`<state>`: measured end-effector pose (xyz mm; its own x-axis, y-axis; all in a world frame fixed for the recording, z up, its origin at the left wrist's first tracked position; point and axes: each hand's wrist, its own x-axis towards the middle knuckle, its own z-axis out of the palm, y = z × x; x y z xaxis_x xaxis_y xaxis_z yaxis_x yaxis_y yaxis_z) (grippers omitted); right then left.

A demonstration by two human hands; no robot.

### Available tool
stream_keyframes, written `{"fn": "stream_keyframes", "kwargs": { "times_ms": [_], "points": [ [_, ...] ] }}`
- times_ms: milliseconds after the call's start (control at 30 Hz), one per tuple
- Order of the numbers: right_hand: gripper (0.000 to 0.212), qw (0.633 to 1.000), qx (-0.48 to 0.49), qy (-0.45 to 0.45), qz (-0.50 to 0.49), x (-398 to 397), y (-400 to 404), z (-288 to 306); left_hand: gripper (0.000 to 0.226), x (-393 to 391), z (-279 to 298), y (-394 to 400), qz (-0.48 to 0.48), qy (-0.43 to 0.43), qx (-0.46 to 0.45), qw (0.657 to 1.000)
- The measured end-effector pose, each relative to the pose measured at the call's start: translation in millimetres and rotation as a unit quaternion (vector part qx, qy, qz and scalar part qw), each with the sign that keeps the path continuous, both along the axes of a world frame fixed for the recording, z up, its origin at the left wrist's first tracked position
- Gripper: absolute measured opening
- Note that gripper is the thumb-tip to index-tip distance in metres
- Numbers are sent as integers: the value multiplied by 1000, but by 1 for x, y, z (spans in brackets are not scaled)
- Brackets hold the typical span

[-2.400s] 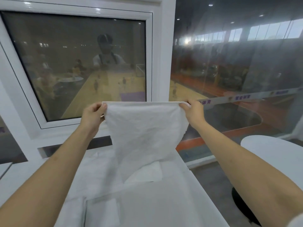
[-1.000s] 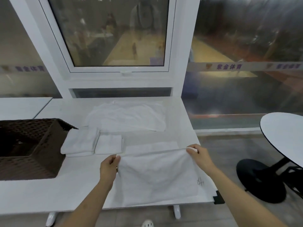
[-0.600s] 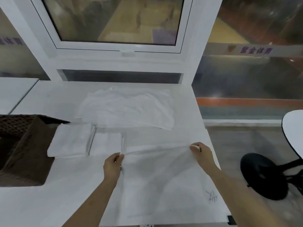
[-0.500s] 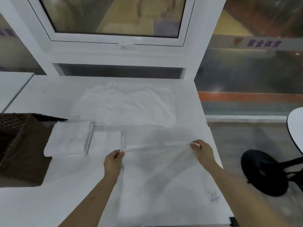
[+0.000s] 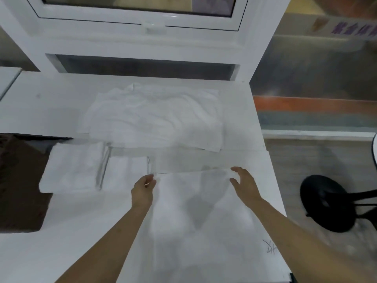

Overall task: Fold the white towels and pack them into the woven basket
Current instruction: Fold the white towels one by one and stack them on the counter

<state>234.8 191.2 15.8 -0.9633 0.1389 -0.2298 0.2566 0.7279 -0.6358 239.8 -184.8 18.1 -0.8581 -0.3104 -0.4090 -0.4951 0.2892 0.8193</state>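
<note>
A white towel (image 5: pixel 204 217) lies spread flat on the near right part of the white surface (image 5: pixel 51 252), reaching from the near edge up to both hands. The left hand (image 5: pixel 142 190) sits at the towel's far left corner with fingers curled; it seems to pinch the corner, though blur keeps this from being certain. The right hand (image 5: pixel 244 184) is over the far right corner with its grip released, fingers spread and relaxed (whether the fingertips touch the cloth cannot be told).

Left of the spread towel lie two folded towels side by side, a larger one (image 5: pixel 73 168) and a smaller one (image 5: pixel 127 172), touching or nearly so. The larger one's left edge meets the woven basket (image 5: pixel 18 180), dark brown, at the far left of the view. Farther back, a crumpled pile of towels (image 5: pixel 155 119) rests near the window frame (image 5: pixel 142 39).

A scribbled mark (image 5: pixel 270 247) shows on the surface near the right edge. On the floor to the right stands a black round base (image 5: pixel 324 203).
</note>
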Motion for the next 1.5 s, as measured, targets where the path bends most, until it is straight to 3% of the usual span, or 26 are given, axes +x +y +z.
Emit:
{"fn": "stream_keyframes", "kwargs": {
  "times_ms": [167,367,533,667,800,900,1033,1133,1300,1500],
  "points": [
    [34,997,30,-19,72,43,-7,-14,22,34,-15,10,-34,-24,3,999],
    [33,980,94,-31,174,117,0,-38,20,98,-29,33,-158,8,-48,986],
    [34,963,134,-62,225,181,12,-55,26,164,-57,37,-299,37,-146,942],
    [36,964,122,-42,235,216,24,-55,13,207,-79,27,-405,114,-212,882],
    [49,949,140,-57,275,239,36,-57,22,230,-84,9,-463,111,-276,835],
    [38,950,145,-40,274,242,37,-60,25,233,-79,4,-453,136,-314,823],
    [9,952,164,-18,258,234,35,-57,13,229,-71,0,-420,142,-347,826],
    [9,956,158,-45,243,227,33,-45,15,228,-62,1,-414,157,-359,822],
    [5,969,111,-89,201,225,36,-5,23,225,-34,-3,-380,108,-308,866],
    [6,978,102,-93,156,209,38,34,19,194,2,-10,-374,149,-246,882]
  ]
}}
